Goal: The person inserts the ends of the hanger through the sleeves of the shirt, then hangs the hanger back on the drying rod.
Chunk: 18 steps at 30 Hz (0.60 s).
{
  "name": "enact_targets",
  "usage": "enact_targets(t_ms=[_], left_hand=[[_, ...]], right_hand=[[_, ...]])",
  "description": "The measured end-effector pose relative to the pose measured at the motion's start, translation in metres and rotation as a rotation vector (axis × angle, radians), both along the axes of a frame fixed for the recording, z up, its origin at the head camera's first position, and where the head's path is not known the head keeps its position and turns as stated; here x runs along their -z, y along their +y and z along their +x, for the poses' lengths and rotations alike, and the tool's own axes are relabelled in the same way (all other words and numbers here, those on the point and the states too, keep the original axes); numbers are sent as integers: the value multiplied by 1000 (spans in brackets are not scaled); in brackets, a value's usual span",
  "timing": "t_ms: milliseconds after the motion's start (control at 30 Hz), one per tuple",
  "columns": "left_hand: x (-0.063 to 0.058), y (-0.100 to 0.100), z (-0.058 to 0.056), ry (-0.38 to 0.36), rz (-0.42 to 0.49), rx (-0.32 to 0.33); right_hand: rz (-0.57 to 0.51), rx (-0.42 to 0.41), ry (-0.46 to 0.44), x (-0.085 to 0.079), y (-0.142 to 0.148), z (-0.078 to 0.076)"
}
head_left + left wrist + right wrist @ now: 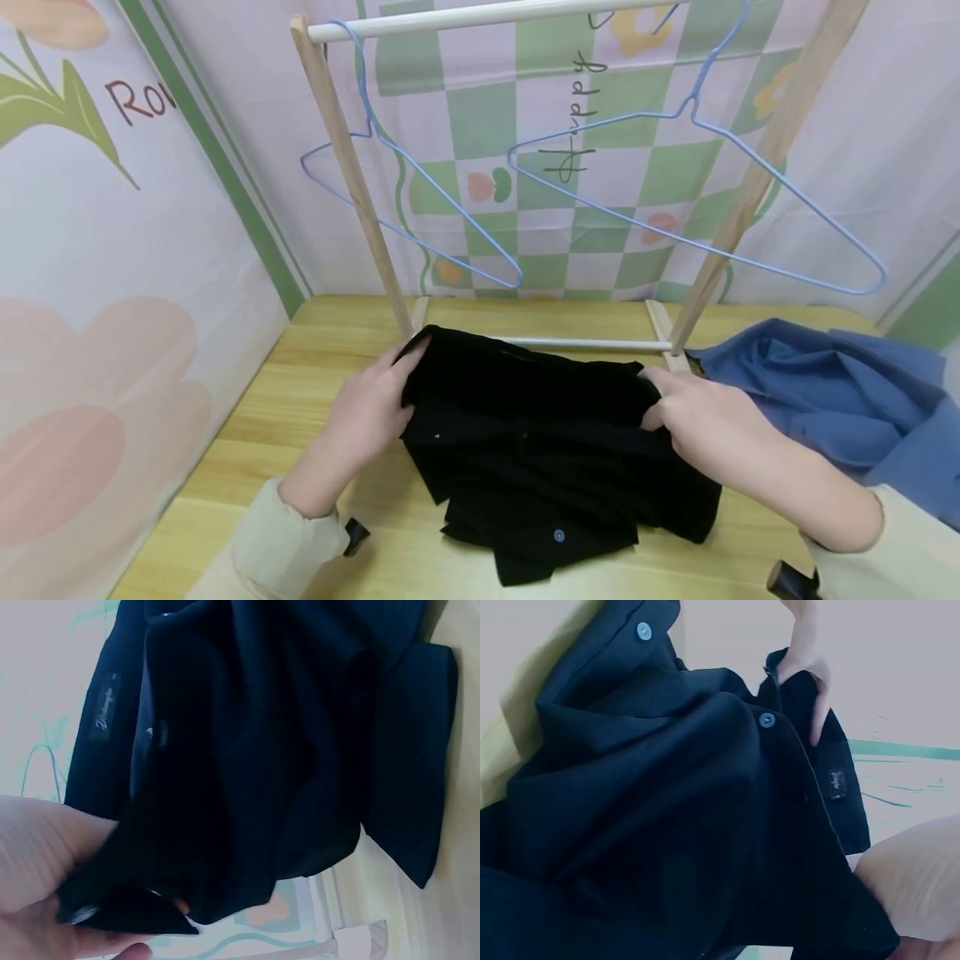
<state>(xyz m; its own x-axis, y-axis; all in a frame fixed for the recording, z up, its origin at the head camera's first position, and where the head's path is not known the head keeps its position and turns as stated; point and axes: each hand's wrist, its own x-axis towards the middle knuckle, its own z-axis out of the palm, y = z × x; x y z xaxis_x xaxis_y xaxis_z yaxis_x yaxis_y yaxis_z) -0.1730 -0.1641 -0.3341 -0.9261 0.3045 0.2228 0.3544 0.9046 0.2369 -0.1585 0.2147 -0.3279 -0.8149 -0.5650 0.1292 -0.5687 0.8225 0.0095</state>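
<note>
In the lower middle of the frame, we see the left hand [371,404] and the right hand [699,410] pinching the black garment [525,479], and we think that it could slip and twist if one pinch becomes weak.

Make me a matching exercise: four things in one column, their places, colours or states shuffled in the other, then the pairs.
1. Left hanger
2. Blue cloth
3. Black garment
4. Table

A. Pale yellow with wood grain
B. Gripped by left hand and right hand
C. Hooked over the white bar
D. Lying in folds at the right

Pairs: 1-C; 2-D; 3-B; 4-A
</note>
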Motion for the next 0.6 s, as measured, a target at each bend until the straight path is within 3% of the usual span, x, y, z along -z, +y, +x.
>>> enact_targets(t_ms=[333,467,600], left_hand=[[-10,6,6,-202,-135,7],[-11,7,6,-275,-129,19],[-8,4,3,-315,-43,25]], right_hand=[[-45,-41,-70,-7,5,-1],[-54,-51,-100,-5,4,-2],[-44,-50,-118,-2,3,-2]])
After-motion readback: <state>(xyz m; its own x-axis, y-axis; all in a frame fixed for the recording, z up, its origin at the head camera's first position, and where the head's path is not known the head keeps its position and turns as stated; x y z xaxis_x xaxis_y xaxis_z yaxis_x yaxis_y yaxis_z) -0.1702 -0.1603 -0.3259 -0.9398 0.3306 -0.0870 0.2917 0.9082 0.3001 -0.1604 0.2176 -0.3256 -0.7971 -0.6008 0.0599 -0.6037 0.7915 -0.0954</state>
